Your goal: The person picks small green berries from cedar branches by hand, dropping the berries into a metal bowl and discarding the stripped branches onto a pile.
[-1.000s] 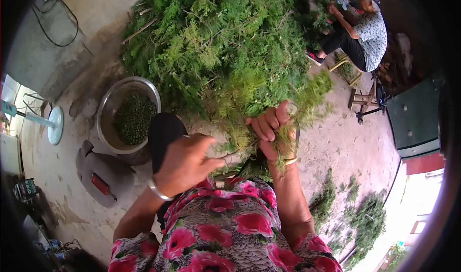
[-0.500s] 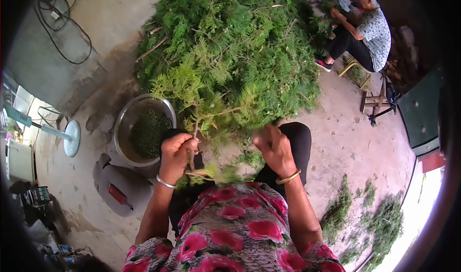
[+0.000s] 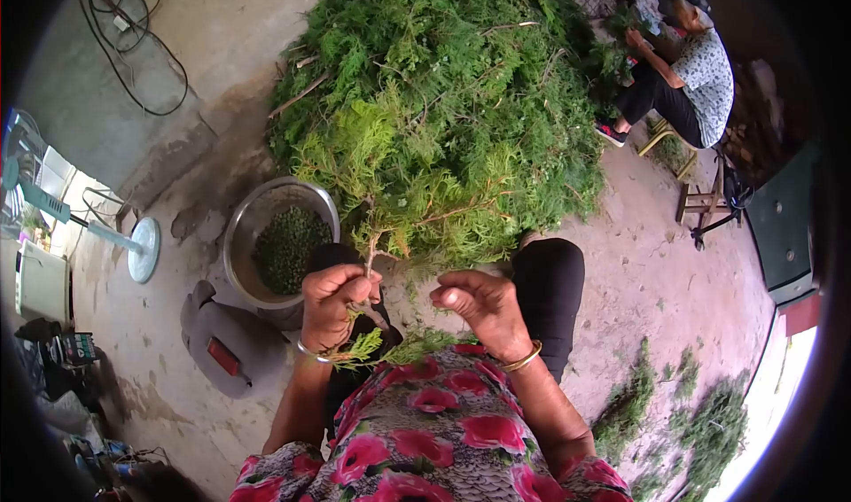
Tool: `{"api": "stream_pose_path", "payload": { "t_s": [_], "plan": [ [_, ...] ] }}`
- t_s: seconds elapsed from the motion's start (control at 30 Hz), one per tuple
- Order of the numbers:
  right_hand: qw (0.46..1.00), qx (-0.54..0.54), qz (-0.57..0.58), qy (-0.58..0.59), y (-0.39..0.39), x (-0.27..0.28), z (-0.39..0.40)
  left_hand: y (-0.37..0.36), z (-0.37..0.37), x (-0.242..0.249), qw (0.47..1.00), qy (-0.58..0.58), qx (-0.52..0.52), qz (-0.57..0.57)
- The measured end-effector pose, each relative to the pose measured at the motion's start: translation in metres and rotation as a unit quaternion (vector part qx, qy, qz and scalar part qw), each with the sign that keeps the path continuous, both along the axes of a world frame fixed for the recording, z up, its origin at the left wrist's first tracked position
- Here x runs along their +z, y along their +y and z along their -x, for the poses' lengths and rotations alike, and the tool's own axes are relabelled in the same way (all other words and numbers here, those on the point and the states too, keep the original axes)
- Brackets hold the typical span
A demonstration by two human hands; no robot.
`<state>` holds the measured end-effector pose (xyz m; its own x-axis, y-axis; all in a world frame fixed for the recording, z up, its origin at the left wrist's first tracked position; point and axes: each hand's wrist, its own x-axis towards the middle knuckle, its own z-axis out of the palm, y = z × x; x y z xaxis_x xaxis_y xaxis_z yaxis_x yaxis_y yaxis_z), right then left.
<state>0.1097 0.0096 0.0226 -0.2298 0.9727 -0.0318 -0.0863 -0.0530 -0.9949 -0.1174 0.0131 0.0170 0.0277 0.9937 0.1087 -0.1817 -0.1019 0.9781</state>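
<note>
My left hand (image 3: pixel 337 304) is closed around the woody stem of a leafy branch (image 3: pixel 377 236), whose yellow-green sprays fan out ahead over a large green pile (image 3: pixel 461 77). A smaller green sprig hangs below that hand, near my lap. My right hand (image 3: pixel 483 311) is beside the stem without touching it, thumb and fingertips pressed together; anything between them is too small to make out. Left of my knee, a metal bowl (image 3: pixel 232 245) holds many small green pieces (image 3: pixel 291 247).
Another person (image 3: pixel 700 81) sits at the upper right, holding greenery. A grey object (image 3: pixel 229 342) with a red item lies left of my arm. Also around are a fan (image 3: pixel 144 249), cables (image 3: pixel 133 46), a wooden stool (image 3: pixel 705 201) and scattered sprigs (image 3: pixel 714 413).
My right hand has come back and left, towards the stem, and its fingers have closed. The view has shifted slightly. My left hand still holds the branch.
</note>
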Motion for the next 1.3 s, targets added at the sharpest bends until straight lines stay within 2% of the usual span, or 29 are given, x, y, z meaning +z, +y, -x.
{"api": "stream_pose_path", "payload": {
  "t_s": [0.1, 0.17, 0.23, 0.3, 0.4, 0.43, 0.5, 0.57, 0.63, 0.73, 0.87, 0.93, 1.03, 1.13, 1.27, 1.3],
  "plan": [
    [0.989, 0.114, -0.028, -0.094, -0.006, -0.004, 0.011, -0.002, -0.011, -0.007, 0.998, -0.069, 0.012, 0.008],
    [0.972, 0.217, -0.038, -0.087, -0.019, -0.009, 0.022, 0.000, -0.016, -0.004, 0.995, -0.096, 0.013, 0.022],
    [0.979, 0.197, -0.014, -0.056, -0.033, -0.020, 0.037, 0.001, -0.018, -0.014, 0.991, -0.134, 0.007, 0.009],
    [0.972, 0.216, 0.013, -0.093, -0.033, -0.017, 0.038, -0.001, -0.021, -0.011, 0.991, -0.120, 0.025, 0.053],
    [0.976, 0.160, -0.088, -0.119, -0.034, -0.033, 0.040, -0.001, -0.023, -0.016, 0.989, -0.118, 0.037, 0.077],
    [0.977, 0.156, -0.086, -0.120, -0.033, -0.031, 0.037, 0.000, -0.023, -0.019, 0.988, -0.121, 0.043, 0.086],
    [0.976, 0.208, 0.054, -0.022, -0.030, -0.019, 0.031, 0.000, -0.023, -0.024, 0.984, -0.143, 0.046, 0.095],
    [0.981, 0.187, 0.046, -0.026, -0.029, -0.015, 0.030, 0.000, -0.022, -0.026, 0.986, -0.142, 0.047, 0.079],
    [0.980, 0.175, 0.092, 0.010, -0.028, -0.022, 0.028, 0.001, -0.023, -0.026, 0.980, -0.175, 0.031, 0.091],
    [0.975, 0.177, 0.124, 0.059, -0.029, -0.021, 0.030, 0.004, -0.024, -0.032, 0.956, -0.265, 0.005, 0.124],
    [0.969, 0.220, 0.112, 0.028, -0.026, -0.014, 0.023, 0.005, -0.023, -0.029, 0.950, -0.287, -0.052, 0.115],
    [0.986, 0.067, -0.038, -0.151, -0.025, 0.002, 0.015, 0.005, -0.021, -0.034, 0.952, -0.281, -0.060, 0.109],
    [0.996, -0.075, -0.023, -0.030, -0.008, 0.010, -0.007, 0.006, -0.015, -0.035, 0.947, -0.287, -0.089, 0.113],
    [0.977, -0.212, -0.017, 0.030, 0.013, 0.012, -0.028, 0.005, -0.013, -0.039, 0.940, -0.299, -0.122, 0.108],
    [0.965, -0.248, 0.010, 0.088, 0.031, 0.025, -0.042, -0.001, -0.013, -0.040, 0.942, -0.285, -0.137, 0.112],
    [0.962, -0.222, 0.051, 0.149, 0.035, 0.027, -0.045, -0.002, -0.013, -0.040, 0.942, -0.285, -0.138, 0.113]
  ]
}}
